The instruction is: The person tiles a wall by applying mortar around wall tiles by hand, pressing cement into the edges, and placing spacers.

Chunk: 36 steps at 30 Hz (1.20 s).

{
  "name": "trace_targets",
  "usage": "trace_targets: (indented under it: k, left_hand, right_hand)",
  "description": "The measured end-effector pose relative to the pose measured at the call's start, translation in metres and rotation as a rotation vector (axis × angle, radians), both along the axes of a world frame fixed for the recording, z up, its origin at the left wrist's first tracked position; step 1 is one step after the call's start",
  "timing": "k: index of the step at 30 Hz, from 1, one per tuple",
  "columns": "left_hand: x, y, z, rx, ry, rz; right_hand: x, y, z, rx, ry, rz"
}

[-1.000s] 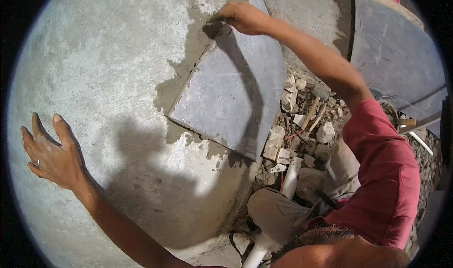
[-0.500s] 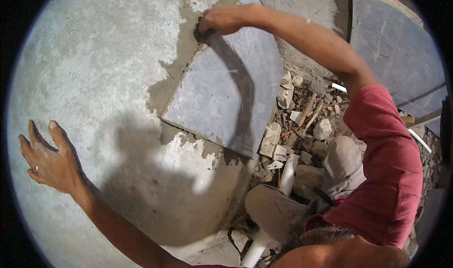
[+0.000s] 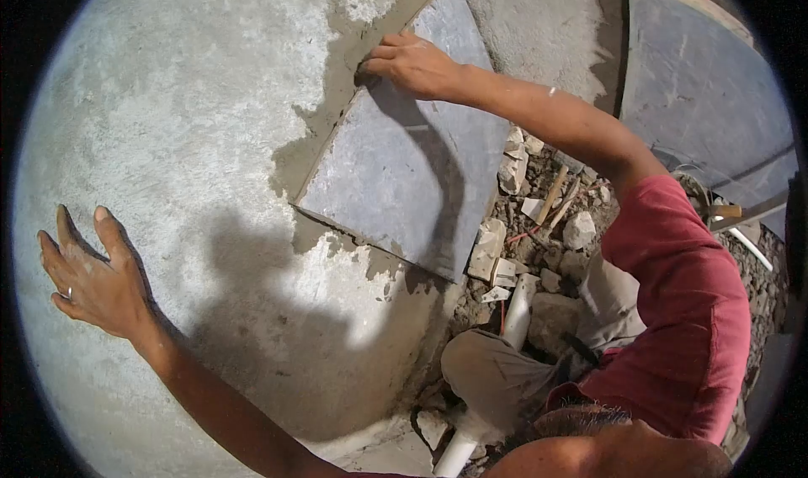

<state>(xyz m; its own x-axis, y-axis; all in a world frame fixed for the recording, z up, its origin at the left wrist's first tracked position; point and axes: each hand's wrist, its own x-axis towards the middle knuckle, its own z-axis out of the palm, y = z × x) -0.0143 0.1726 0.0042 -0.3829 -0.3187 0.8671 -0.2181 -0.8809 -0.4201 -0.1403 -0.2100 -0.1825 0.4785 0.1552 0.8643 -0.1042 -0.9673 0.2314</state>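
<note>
you are facing a wall [image 3: 151, 141] with a tile [image 3: 396, 167] sitting on it, and rubble [image 3: 551, 280] is lying to the tile's right. two sticks [image 3: 557, 202] are resting on the rubble, while a panel [image 3: 703, 91] is standing farther right, apart from the tile.

Landmark: tile [image 3: 396, 175], grey, against wall [image 3: 185, 116]. Right hand [image 3: 410, 64] at tile's upper left edge, fingers bent. Left hand [image 3: 99, 284] spread on wall, well left of tile. Rubble [image 3: 551, 263] right of tile.
</note>
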Motion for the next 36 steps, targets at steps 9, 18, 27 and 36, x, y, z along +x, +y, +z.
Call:
trace_targets:
  k: [9, 18, 27, 36]
  left_hand:
    - [-0.004, 0.0, 0.001, 0.006, 0.026, -0.003]
    - [-0.005, -0.001, -0.001, -0.025, 0.035, 0.026]
    - [-0.002, 0.001, 0.0, -0.035, 0.038, 0.042]
    - [-0.002, -0.002, 0.0, -0.04, 0.028, 0.043]
  right_hand:
    - [0.005, 0.0, 0.086, -0.064, 0.78, 0.045]
    - [-0.027, -0.057, 0.078, 0.275, 0.369, 0.153]
    - [-0.019, -0.165, 0.011, 0.641, -0.223, -0.306]
    - [-0.013, -0.254, -0.01, 0.862, -0.225, -0.446]
